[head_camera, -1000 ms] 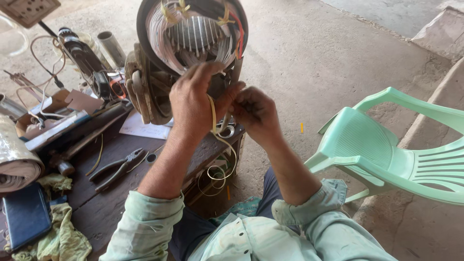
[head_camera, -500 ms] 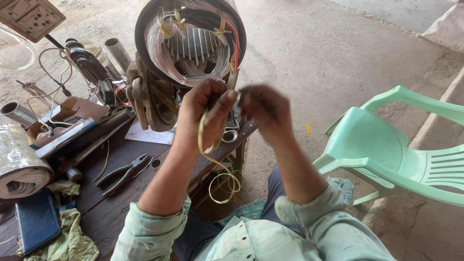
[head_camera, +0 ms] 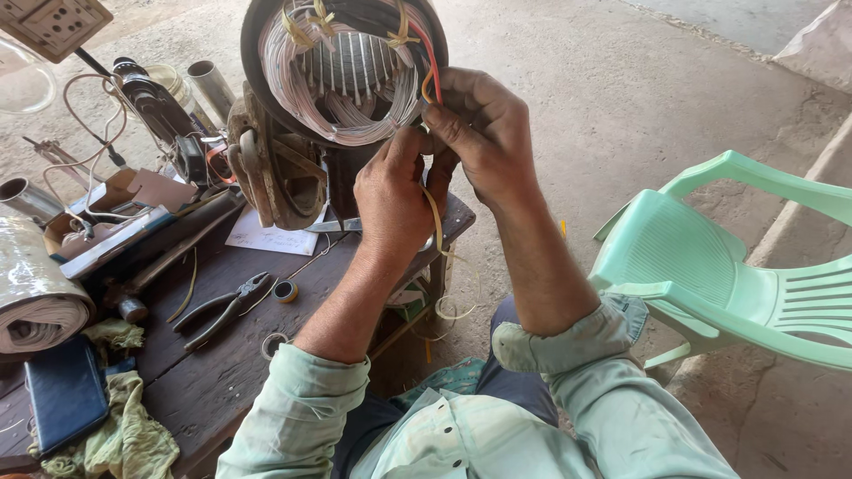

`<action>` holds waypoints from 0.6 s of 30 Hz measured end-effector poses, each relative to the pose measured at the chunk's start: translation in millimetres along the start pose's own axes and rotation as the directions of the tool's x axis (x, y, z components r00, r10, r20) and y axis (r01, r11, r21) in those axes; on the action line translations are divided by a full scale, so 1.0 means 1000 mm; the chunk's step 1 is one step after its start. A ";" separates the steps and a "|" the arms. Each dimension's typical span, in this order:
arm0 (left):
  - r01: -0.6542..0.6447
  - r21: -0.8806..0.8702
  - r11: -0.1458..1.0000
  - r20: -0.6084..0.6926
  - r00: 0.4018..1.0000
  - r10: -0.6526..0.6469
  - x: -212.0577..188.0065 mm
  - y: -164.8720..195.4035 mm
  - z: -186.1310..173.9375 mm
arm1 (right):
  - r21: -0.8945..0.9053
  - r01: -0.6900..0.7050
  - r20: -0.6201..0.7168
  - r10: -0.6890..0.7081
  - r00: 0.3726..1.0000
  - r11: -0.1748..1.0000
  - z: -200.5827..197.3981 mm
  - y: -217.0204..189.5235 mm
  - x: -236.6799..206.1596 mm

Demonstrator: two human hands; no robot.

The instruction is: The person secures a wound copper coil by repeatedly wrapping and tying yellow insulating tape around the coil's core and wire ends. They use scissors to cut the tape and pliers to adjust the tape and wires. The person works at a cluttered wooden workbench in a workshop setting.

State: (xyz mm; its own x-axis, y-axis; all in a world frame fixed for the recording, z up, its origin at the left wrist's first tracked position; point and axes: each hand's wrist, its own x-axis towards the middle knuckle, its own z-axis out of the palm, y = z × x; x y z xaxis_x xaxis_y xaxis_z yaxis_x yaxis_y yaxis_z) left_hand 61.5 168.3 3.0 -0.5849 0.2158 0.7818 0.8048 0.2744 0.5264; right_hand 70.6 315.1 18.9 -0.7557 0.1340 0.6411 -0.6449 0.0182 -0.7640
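Both hands close together at motor winding (head_camera: 342, 75). Left hand (head_camera: 395, 191) and right hand (head_camera: 484, 133) each pinch the yellow tie strip (head_camera: 437, 213), which hangs between them. Motor stands on wooden bench (head_camera: 222, 355); pliers (head_camera: 222, 309) nearby, green chair (head_camera: 728, 266) at right.

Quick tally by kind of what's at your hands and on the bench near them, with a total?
Hands: 2, left hand and right hand, both at the stator
Stator: 1
Yellow tie strip: 1
Pliers: 1
Tape roll: 1
Paper sheet: 1
Green chair: 1
Total: 8
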 end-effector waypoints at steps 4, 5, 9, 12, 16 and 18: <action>0.152 -0.160 0.975 0.199 0.973 -0.119 -0.001 -0.006 -0.012 | 0.095 -0.070 0.039 0.066 0.997 0.993 -0.005 -0.005 -0.002; 0.246 -0.291 0.924 0.222 0.957 -0.185 -0.001 -0.008 -0.014 | 0.093 -0.088 0.045 0.085 0.995 0.992 -0.007 -0.007 -0.003; 0.359 -0.621 0.697 0.279 0.932 -0.232 0.009 -0.011 -0.019 | 0.056 -0.193 0.034 0.191 0.981 0.980 -0.011 -0.017 -0.001; 0.534 -0.701 0.472 0.413 0.844 -0.341 0.021 -0.008 -0.017 | 0.103 -0.267 0.052 0.263 0.964 0.958 -0.012 -0.025 0.002; 0.581 -0.797 0.166 0.487 0.780 -0.393 0.029 0.001 -0.004 | 0.164 -0.317 0.061 0.311 0.948 0.934 -0.012 -0.033 0.004; 0.559 -0.824 0.096 0.477 0.774 -0.416 0.027 0.004 0.002 | 0.194 -0.320 0.077 0.311 0.947 0.927 -0.012 -0.036 0.004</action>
State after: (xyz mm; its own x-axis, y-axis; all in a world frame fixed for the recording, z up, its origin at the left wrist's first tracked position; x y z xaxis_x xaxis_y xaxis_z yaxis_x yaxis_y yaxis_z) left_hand 49.0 177.2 25.6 -0.8358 0.5000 0.2269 -0.1668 -0.6249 0.7627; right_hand 92.4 326.8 47.9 -0.9250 0.0566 0.3757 -0.3787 -0.2186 -0.8994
